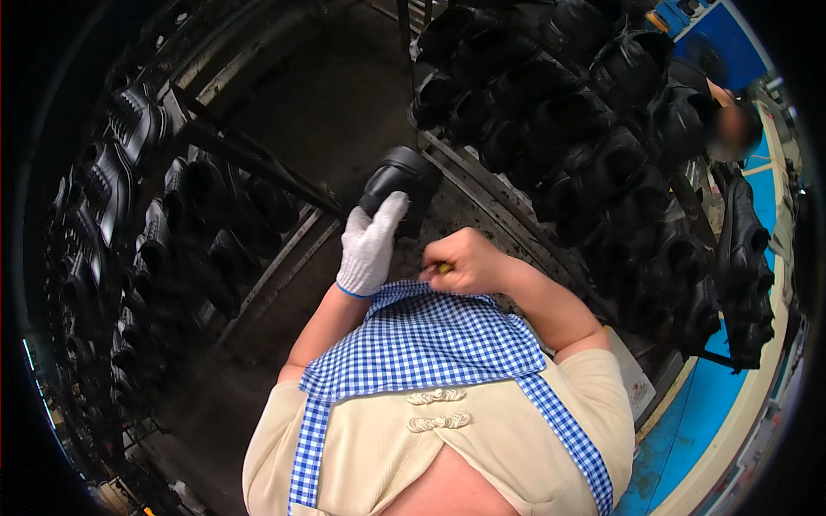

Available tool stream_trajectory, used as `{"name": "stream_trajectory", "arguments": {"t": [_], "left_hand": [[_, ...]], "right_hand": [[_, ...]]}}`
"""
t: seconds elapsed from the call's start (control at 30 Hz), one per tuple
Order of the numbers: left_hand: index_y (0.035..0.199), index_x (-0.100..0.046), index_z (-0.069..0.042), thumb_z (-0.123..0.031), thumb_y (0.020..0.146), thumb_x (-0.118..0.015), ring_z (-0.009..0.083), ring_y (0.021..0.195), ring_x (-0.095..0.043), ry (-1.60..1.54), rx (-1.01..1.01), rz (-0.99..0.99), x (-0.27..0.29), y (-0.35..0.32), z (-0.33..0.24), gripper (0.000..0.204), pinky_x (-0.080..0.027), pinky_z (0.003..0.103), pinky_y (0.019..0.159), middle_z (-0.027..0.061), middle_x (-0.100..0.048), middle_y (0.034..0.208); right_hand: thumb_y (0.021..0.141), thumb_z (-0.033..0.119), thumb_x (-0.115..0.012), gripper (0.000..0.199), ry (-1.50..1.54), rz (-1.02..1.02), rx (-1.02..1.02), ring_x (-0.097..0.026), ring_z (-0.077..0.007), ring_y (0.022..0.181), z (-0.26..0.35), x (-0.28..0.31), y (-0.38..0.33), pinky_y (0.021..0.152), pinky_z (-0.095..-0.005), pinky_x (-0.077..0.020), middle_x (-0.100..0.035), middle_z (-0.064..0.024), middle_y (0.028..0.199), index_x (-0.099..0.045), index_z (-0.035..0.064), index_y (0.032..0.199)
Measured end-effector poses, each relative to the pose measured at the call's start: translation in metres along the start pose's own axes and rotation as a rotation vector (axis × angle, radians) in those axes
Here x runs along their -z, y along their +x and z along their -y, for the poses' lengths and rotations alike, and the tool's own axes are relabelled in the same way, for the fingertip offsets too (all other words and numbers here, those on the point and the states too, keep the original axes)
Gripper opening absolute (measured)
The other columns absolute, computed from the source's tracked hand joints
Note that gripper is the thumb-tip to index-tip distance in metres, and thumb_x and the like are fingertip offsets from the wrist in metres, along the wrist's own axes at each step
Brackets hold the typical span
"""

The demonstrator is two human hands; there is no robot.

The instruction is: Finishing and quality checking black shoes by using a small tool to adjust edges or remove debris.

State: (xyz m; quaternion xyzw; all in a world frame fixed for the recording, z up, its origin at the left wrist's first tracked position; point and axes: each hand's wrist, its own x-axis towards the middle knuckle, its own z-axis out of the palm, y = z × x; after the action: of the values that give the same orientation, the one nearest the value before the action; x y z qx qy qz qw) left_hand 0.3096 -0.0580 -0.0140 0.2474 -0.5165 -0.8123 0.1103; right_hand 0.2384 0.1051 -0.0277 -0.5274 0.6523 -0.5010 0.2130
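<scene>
My left hand [368, 245], in a white knit glove with a blue cuff edge, grips a black shoe [403, 172] in front of my apron. The thumb and fingers lie against the shoe's smooth side. My right hand [469, 261] is bare and closed around a small tool [445, 268]. Only a yellow bit of that tool shows between the fingers, so its kind is hidden. This hand is a short way to the right of the shoe and nearer to me, apart from it.
Racks crowded with black shoes stand at the left [112, 189] and at the right [594, 163]. Metal rails [482, 189] run between them over the dark floor. At the far right another person [731, 129] is by a blue-topped conveyor with a cream edge [774, 198].
</scene>
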Motion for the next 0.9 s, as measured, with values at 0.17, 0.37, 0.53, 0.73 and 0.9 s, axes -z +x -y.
{"name": "stream_trajectory", "arguments": {"t": [0.17, 0.37, 0.53, 0.73, 0.9], "left_hand": [[0.111, -0.061, -0.005, -0.027, 0.089, -0.065, 0.0025, 0.05, -0.046, -0.152, 0.114, 0.074, 0.004, -0.002, -0.014, 0.032, -0.031, 0.017, 0.042, -0.0001, -0.063, 0.081], [0.121, -0.058, -0.002, -0.023, 0.09, -0.064, 0.0071, 0.071, -0.057, -0.183, 0.181, 0.145, 0.005, -0.012, -0.025, 0.038, -0.045, 0.019, 0.06, 0.0023, -0.065, 0.092], [0.112, -0.063, -0.003, -0.015, 0.089, -0.062, 0.0226, 0.083, -0.064, 0.635, -0.514, 0.494, -0.003, -0.014, -0.022, 0.025, -0.051, 0.035, 0.073, 0.0102, -0.066, 0.09], [0.109, -0.065, -0.006, -0.025, 0.087, -0.062, 0.0341, 0.091, -0.064, 1.515, -0.216, 0.866, 0.009, -0.022, -0.048, 0.029, -0.052, 0.038, 0.08, 0.0174, -0.066, 0.098], [0.109, -0.066, -0.001, -0.011, 0.084, -0.065, 0.0186, 0.089, -0.066, 0.421, -0.128, 0.734, 0.069, -0.017, -0.08, 0.027, -0.052, 0.031, 0.08, 0.011, -0.069, 0.103]], "right_hand": [[0.089, 0.025, -0.067, 0.027, -0.053, -0.546, -0.204, -0.054, -0.0118, 0.058, -0.006, 0.016, -0.013, 0.053, -0.0258, -0.0436, -0.059, -0.0041, 0.071, -0.063, 0.0047, 0.107], [0.085, 0.027, -0.073, 0.048, -0.438, -0.569, -0.005, -0.05, -0.0121, 0.061, 0.033, 0.011, 0.0, 0.054, -0.0251, -0.0423, -0.056, -0.0035, 0.077, -0.057, 0.0079, 0.127], [0.081, 0.038, -0.077, 0.071, 0.083, -0.52, -0.395, -0.057, -0.0115, 0.071, 0.007, 0.014, -0.011, 0.067, -0.0244, -0.0486, -0.061, -0.0031, 0.089, -0.047, 0.0092, 0.138], [0.084, 0.04, -0.069, 0.071, 0.769, -0.502, -0.469, -0.062, -0.0182, 0.101, -0.025, -0.033, -0.025, 0.087, -0.0288, -0.0497, -0.064, -0.0081, 0.116, -0.044, 0.0029, 0.139], [0.078, 0.051, -0.065, 0.08, 0.846, -0.555, -0.685, -0.059, -0.0251, 0.112, -0.016, -0.047, -0.028, 0.087, -0.038, -0.0537, -0.056, -0.0124, 0.128, -0.041, 0.005, 0.14]]}}
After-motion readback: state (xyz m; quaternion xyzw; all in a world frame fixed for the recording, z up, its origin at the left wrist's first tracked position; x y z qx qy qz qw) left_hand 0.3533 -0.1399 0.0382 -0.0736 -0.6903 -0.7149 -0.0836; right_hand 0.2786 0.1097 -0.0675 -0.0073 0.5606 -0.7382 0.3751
